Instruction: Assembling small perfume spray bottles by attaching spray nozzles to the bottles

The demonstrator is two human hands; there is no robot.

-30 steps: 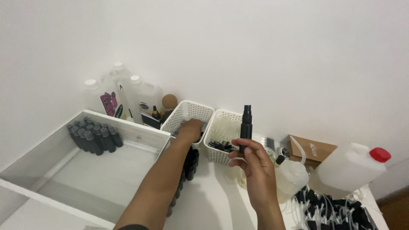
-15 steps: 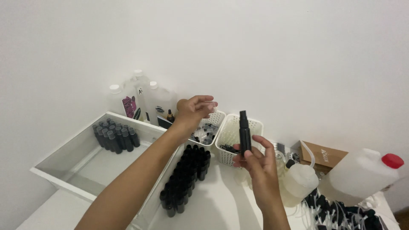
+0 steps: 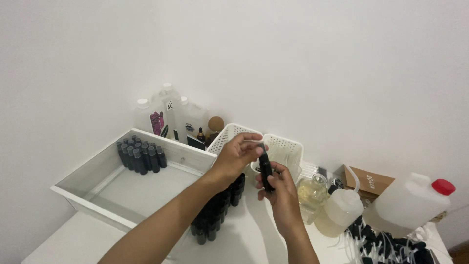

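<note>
**Both hands meeting at a small black bottle**

The right hand (image 3: 281, 188) is gripping a slim black bottle (image 3: 266, 169) upright above the white desk (image 3: 254, 239), in front of two white baskets (image 3: 286, 149). The left hand (image 3: 237, 156) is closing its fingers over the bottle's top. Rows of black bottles (image 3: 217, 210) are standing just below, beside a white tray (image 3: 122, 190).

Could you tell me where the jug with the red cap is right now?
The jug with the red cap lies at the far right of the head view, beside the brown cardboard box.
</note>
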